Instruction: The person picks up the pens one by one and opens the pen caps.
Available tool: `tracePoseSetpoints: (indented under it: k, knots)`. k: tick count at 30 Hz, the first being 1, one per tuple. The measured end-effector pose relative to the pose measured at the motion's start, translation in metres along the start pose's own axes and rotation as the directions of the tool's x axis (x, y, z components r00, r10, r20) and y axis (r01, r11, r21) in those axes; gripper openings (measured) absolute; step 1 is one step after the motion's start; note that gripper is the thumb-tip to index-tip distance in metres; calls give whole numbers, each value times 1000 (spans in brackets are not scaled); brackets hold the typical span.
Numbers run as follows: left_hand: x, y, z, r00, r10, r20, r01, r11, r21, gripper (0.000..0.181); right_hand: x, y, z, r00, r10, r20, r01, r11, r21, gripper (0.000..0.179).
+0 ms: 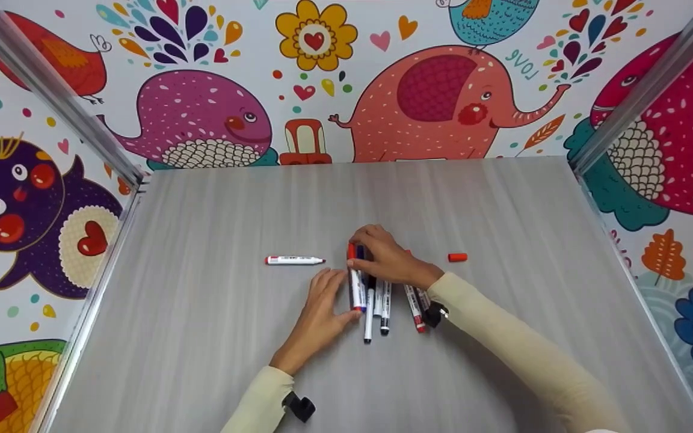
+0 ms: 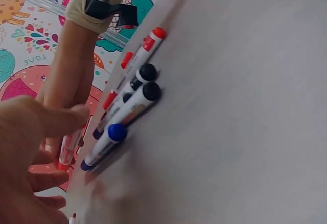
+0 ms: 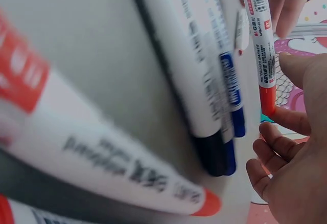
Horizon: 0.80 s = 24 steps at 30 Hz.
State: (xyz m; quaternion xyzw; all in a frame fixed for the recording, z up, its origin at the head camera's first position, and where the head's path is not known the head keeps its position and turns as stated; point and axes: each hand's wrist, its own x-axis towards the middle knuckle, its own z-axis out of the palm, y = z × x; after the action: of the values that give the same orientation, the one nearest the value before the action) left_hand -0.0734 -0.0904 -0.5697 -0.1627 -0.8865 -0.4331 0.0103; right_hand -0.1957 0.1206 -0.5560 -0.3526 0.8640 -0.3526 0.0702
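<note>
My right hand pinches the red cap end of a white whiteboard marker, which stands above the table surface in the right wrist view. My left hand is beside the marker's lower end, its fingers loosely extended and its thumb overlapping that end in the head view. Under and beside the right hand lie several capped markers: a blue-ended marker, a black-ended marker and a red-ended marker. The right hand covers their far ends in the head view.
An uncapped marker with a red end lies left of the hands, its dark tip pointing right. A loose red cap lies to the right. The grey table is bordered by printed cartoon walls.
</note>
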Motion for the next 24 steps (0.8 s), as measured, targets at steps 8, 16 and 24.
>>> tracePoseSetpoints:
  k: [8, 16, 24]
  knots:
    - [2, 5, -11, 990, -43, 133, 57, 993, -100, 98, -8, -14, -11, 1000, -10, 19, 9, 999, 43, 50]
    - [3, 7, -9, 979, -8, 204, 38, 989, -142, 107, -18, -23, -19, 1000, -3, 24, 1, 996, 91, 44]
    - [6, 12, -5, 964, 28, 264, 26, 980, -198, 103, -25, -31, -28, 999, 47, 28, -52, 975, 216, 37]
